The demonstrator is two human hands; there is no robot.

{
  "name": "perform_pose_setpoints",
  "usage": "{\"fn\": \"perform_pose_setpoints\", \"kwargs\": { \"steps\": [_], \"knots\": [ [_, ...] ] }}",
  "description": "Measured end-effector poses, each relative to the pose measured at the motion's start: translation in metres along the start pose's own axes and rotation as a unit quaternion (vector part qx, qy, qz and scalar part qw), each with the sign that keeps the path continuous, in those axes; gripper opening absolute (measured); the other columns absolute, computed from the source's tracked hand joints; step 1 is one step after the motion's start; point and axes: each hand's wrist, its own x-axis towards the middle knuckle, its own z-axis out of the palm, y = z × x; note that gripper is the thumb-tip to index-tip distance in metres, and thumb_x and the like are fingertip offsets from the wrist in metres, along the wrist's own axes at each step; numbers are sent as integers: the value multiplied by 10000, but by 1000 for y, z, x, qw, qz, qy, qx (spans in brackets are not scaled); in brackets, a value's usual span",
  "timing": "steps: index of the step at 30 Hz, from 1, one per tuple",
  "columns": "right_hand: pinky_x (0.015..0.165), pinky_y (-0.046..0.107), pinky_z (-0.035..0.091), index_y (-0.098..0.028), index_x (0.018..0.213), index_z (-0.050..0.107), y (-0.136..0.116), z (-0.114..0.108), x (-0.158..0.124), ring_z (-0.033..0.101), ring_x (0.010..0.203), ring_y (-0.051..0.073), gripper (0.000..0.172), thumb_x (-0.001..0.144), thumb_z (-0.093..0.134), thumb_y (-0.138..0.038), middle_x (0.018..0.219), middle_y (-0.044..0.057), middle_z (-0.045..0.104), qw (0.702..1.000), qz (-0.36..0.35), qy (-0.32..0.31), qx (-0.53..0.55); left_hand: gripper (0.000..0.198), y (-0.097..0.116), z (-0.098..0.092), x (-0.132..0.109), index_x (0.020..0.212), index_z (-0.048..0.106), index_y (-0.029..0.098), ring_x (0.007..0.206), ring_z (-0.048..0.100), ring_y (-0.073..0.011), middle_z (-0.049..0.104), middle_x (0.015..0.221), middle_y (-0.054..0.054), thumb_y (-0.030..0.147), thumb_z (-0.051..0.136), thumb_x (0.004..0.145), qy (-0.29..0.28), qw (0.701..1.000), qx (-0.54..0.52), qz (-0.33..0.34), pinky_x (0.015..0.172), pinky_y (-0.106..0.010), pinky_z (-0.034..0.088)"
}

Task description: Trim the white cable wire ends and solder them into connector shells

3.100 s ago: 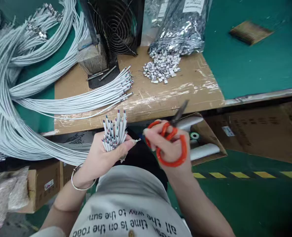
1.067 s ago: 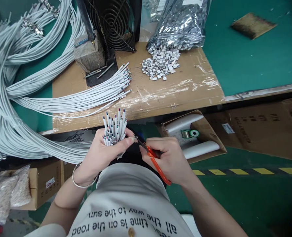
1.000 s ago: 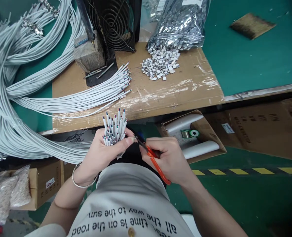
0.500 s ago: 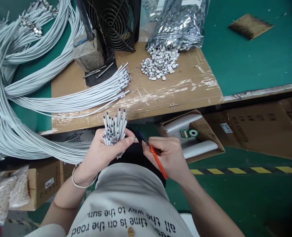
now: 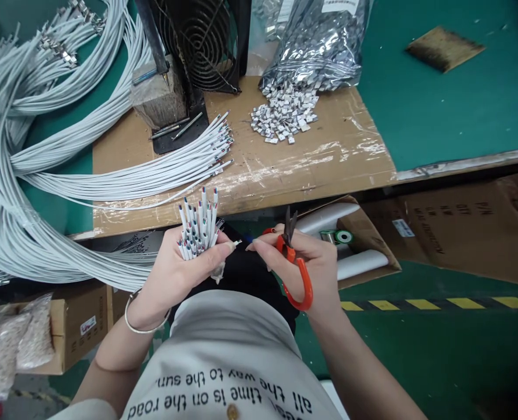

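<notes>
My left hand [image 5: 178, 271] is closed round a bundle of white cables [image 5: 200, 224], whose cut ends with small coloured wires point up and away. Between its thumb and forefinger one cable end [image 5: 237, 242] sticks out to the right. Just right of it, my right hand [image 5: 303, 259] holds orange-handled scissors [image 5: 289, 233] in the palm, their dark blades pointing up. The thumb and forefinger of that hand are held close together near the cable end; whether they pinch anything is too small to tell.
On the bench's cardboard sheet [image 5: 329, 157] lie another cable bundle [image 5: 154, 175], a pile of small metal connectors [image 5: 285, 111] and a silvery bag [image 5: 320, 46]. A soldering iron [image 5: 158, 46] stands by a black fan [image 5: 202, 41]. Below is an open box [image 5: 368, 233] with a solder spool [image 5: 343, 236].
The scissors have turned in my right hand, so their blades now point up instead of toward the cables. My left hand has shifted slightly left with its bundle.
</notes>
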Motion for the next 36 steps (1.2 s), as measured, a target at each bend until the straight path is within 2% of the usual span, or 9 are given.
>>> {"fn": "perform_pose_setpoints", "kwargs": {
  "steps": [4,7,10,17,22,24,29,36],
  "knots": [
    [511,290,390,-211,730,775,-1,1,-1,500,557,133,161,882,764,-262,624,-2,612,1000,-3,-10,9,209,1,0,-1,764,734,153,418,324,-42,525,533,53,309,872,791,7,1000,-2,7,386,-203,231],
    [515,280,347,-203,658,660,-1,0,-3,449,565,115,282,912,757,-279,629,-18,554,1000,-13,-28,-3,200,1,-1,-1,759,736,156,411,326,-43,530,521,56,300,870,792,8,1000,-11,8,399,-206,270],
    [514,274,296,-201,618,506,-1,-2,-4,384,567,100,405,911,765,-307,627,-40,460,996,-28,-72,-49,179,0,-1,0,781,742,155,416,327,-39,563,548,50,284,861,812,8,1000,-20,8,404,-205,279],
    [534,268,307,-213,644,429,-4,-1,-6,387,584,100,444,915,760,-334,667,-40,452,980,-32,-166,-104,129,-3,-2,1,814,747,161,461,385,-47,590,608,47,242,844,844,-3,1000,12,28,417,-194,303],
    [516,277,261,-211,610,398,-5,0,-7,343,569,96,486,939,727,-353,623,-47,403,979,-7,-181,-93,111,-1,2,1,768,733,156,543,536,-86,651,639,25,159,844,774,6,997,51,56,522,-199,466],
    [517,278,257,-213,607,383,-5,-1,-7,340,572,97,482,933,717,-334,616,-47,396,978,7,-191,-88,105,-1,3,0,769,739,154,564,564,-86,676,668,19,138,842,759,18,997,57,58,549,-193,494],
    [515,273,257,-214,612,371,-5,-4,-8,336,580,97,438,912,679,-298,621,-47,398,973,35,-212,-84,106,-6,3,0,778,733,152,503,559,-80,655,614,32,140,834,751,11,997,53,58,495,-178,474],
    [465,248,235,-210,554,377,-5,0,-9,299,526,78,334,825,567,-167,558,-61,346,981,8,-164,-105,103,-6,2,3,778,705,149,521,555,-98,632,595,26,195,788,819,-31,992,95,78,502,-200,458]
  ]
}}
